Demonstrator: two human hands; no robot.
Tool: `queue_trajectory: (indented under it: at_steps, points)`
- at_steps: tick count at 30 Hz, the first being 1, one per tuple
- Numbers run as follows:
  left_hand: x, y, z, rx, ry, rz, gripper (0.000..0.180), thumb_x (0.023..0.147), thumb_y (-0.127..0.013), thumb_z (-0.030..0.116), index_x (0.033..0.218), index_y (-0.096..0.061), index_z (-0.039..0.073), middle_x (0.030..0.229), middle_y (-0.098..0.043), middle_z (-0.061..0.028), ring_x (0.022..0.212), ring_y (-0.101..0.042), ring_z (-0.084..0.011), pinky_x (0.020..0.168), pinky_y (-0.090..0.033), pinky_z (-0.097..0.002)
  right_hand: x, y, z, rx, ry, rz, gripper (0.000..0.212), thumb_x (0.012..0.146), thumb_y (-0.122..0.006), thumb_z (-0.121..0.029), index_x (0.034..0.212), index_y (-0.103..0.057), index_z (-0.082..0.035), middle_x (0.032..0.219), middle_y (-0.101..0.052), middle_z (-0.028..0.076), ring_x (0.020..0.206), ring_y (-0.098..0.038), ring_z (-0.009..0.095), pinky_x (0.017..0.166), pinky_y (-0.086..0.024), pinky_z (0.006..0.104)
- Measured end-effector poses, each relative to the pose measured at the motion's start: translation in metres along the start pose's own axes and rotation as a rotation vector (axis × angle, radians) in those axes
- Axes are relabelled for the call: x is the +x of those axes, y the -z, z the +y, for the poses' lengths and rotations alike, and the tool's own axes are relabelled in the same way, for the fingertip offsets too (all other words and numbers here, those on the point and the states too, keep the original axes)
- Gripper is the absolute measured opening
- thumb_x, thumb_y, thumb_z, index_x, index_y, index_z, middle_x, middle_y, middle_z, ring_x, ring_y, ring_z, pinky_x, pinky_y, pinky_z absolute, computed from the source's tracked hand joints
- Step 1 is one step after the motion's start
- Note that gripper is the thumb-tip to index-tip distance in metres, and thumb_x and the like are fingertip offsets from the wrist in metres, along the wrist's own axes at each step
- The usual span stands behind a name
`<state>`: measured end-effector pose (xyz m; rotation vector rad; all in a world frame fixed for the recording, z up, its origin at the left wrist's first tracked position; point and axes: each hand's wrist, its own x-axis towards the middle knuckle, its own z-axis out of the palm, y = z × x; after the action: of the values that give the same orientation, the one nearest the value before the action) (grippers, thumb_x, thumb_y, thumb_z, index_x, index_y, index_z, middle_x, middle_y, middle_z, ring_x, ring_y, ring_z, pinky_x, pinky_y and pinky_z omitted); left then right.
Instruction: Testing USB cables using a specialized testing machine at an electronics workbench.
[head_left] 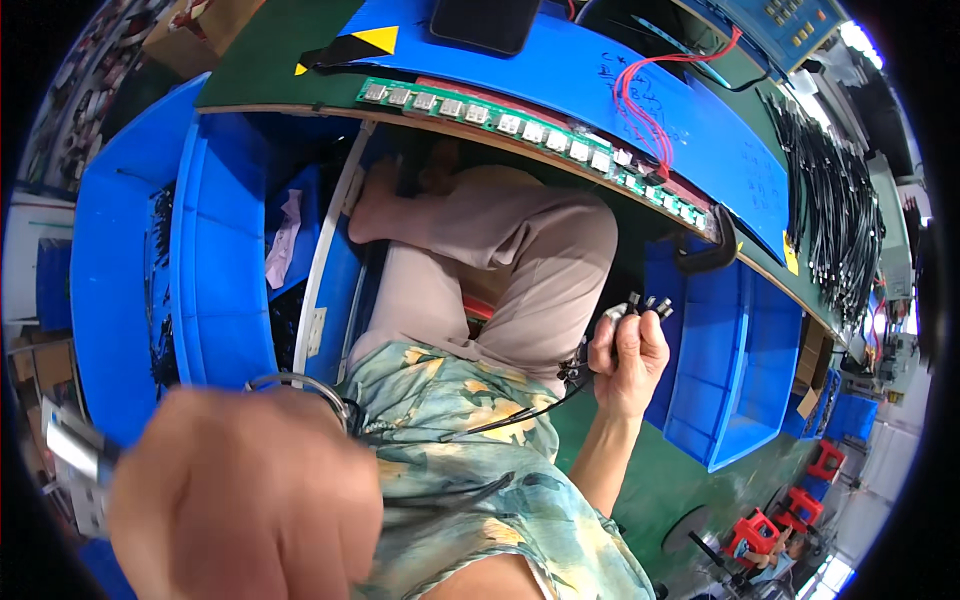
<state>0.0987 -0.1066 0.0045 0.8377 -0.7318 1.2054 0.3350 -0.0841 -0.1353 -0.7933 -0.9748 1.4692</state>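
Note:
My right hand [630,365] is closed around several black cables [520,416], right of my knees. Their metal-tipped plugs [655,306] stick out above the fingers, and the cable tails run left over my patterned top. Close up and blurred at the lower left is my left hand [245,495]. Its fingers are curled in, and whatever they may hold is hidden. A bangle [300,385] shows at that wrist. Ahead, a green circuit board strip [480,115] with a row of metal sockets lies along the bench edge.
Blue bins [215,250] with black cables stand at the left; another blue bin [715,360] is under the bench at the right. A black clamp [708,245] grips the bench edge. Red wires [625,90] reach a blue instrument [775,25]. Black cables [825,200] lie at the right end.

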Motion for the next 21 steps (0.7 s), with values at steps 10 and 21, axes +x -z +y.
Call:
queue_trajectory:
  at_steps: [10,21]
  points:
    - [-0.051,0.097,-0.049,0.843,0.858,0.942,0.008,0.077,-0.057,0.011,0.078,-0.057,0.002,0.053,-0.044,0.0027,0.042,-0.035,-0.0020,0.038,-0.025,-0.0178,0.037,-0.057,-0.024,-0.380,-0.069,0.099,0.006,0.079,-0.054,-0.005,0.082,-0.055,0.001,0.058,-0.044,-0.004,0.044,-0.033,0.000,0.036,-0.020,0.0165]
    - [-0.045,0.083,-0.058,1.042,0.944,0.911,0.020,0.077,-0.062,0.020,0.080,-0.059,0.000,0.065,-0.057,-0.0011,0.059,-0.049,-0.0066,0.055,-0.040,-0.0215,0.090,-0.045,0.016,-0.896,-0.002,-0.210,0.028,0.073,-0.055,-0.012,0.097,-0.057,0.002,0.091,-0.056,0.023,0.090,-0.054,0.033,0.078,-0.043,0.0346]
